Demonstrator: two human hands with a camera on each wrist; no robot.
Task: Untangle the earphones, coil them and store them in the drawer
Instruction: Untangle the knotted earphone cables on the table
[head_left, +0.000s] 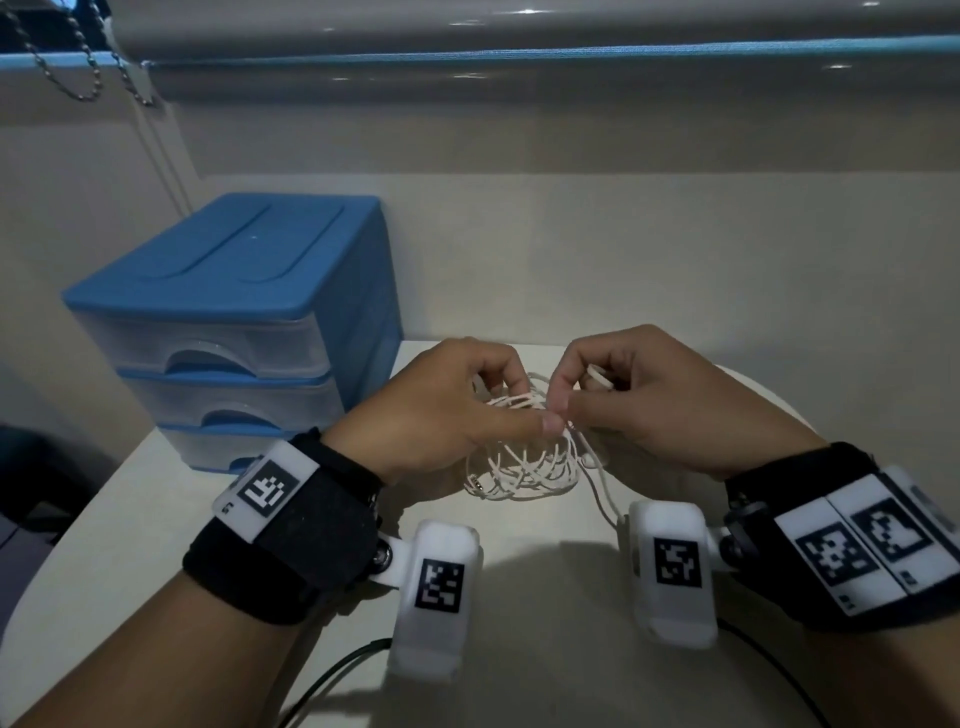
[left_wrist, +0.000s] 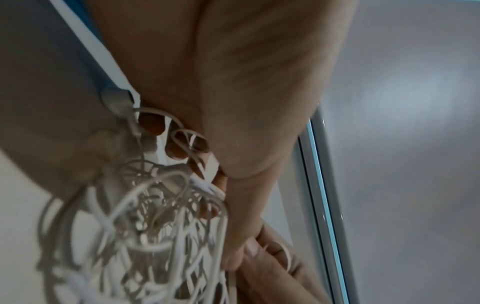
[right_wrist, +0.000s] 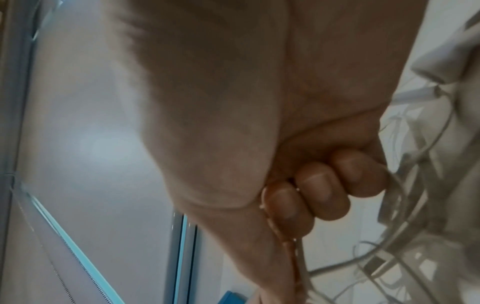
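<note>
A tangled bundle of white earphones (head_left: 524, 462) hangs between my two hands, its lower loops on the white table (head_left: 519, 597). My left hand (head_left: 457, 410) pinches strands at the top left of the tangle, thumb tip touching the right hand. My right hand (head_left: 618, 395) has its fingers curled round a loop of cable. The left wrist view shows the white cable mass (left_wrist: 155, 236) hanging below my curled fingers (left_wrist: 179, 150). In the right wrist view, curled fingers (right_wrist: 322, 193) hold a cable against the palm, with loops (right_wrist: 415, 205) to the right. The blue drawer unit (head_left: 234, 322) stands at the left, drawers closed.
The drawer unit has three translucent drawers stacked, the top one (head_left: 208, 348) nearest hand height. A wall and a roller blind (head_left: 519, 62) with a bead chain (head_left: 78, 67) lie behind. Black cables (head_left: 332, 675) trail off the table's front edge.
</note>
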